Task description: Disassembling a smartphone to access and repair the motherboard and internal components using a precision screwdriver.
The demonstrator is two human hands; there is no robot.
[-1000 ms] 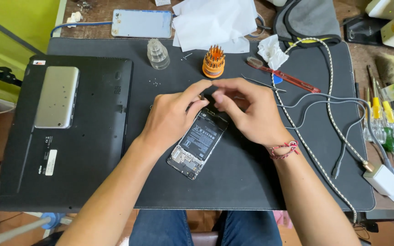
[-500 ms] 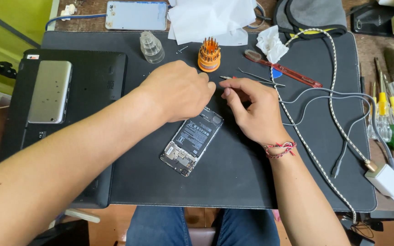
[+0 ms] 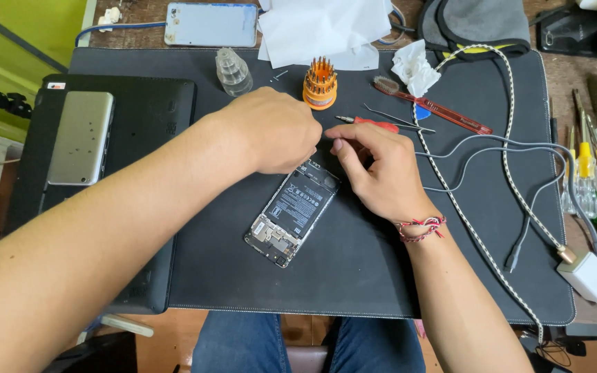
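Compared to a second ago, both hands have come off the opened-up smartphone with its back cover removed and black battery showing. Back then they were bunched right over its far end, now it lies bare on the dark grey rubber work mat, diagonal, far end pointing up-right, near end toward the jeans.

The left hand has slid to the far-left of the phone's top corner, curled into a loose fist with the knuckles up (can't tell if there's anything pinched inside, the fingers are hidden). The right hand sits just right of the phone, fingers bent inward with the thumb tip pressed against the fingertips near the left hand, maybe on something tiny, too small to make out.

The view has shifted a bit too, so more of the left forearm fills the near-left.

Other stuff looks the same: orange round screwdriver-bit holder just beyond the hands, red-handled precision screwdriver next to the right hand's knuckles, clear plastic ribbed cap further left, black closed laptop on the left with a silver phone back cover on top.
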